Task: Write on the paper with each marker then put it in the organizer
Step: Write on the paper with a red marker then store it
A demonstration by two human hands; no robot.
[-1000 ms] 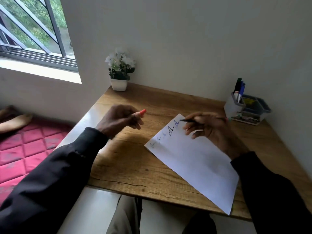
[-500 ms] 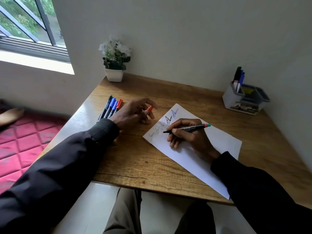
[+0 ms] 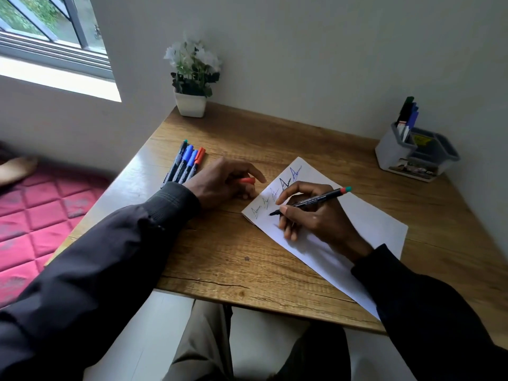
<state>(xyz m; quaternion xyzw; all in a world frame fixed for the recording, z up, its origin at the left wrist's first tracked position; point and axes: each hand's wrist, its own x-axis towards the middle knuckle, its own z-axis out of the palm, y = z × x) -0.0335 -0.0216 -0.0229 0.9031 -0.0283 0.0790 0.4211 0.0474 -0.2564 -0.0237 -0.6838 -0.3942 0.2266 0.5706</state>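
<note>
Right hand (image 3: 316,221) pinches marker (image 3: 316,200), tip on paper (image 3: 379,229); left hand (image 3: 217,182) grips orange cap (image 3: 246,180) beside sheet (not pinning it) – paper may skid mid-stroke, smearing line; organizer (image 3: 387,155) far right corner

The brown wood-grain tabletop (image 3: 220,257) carries a white rectangular paper sheet (image 3: 379,229) with black and blue scribbles. The slim black marker (image 3: 310,201) ends in red and teal bands; the small plastic cap (image 3: 246,180) is orange-red. At ten o'clock, four black markers (image 3: 184,165) have teal, blue, blue and orange-red caps.
</note>
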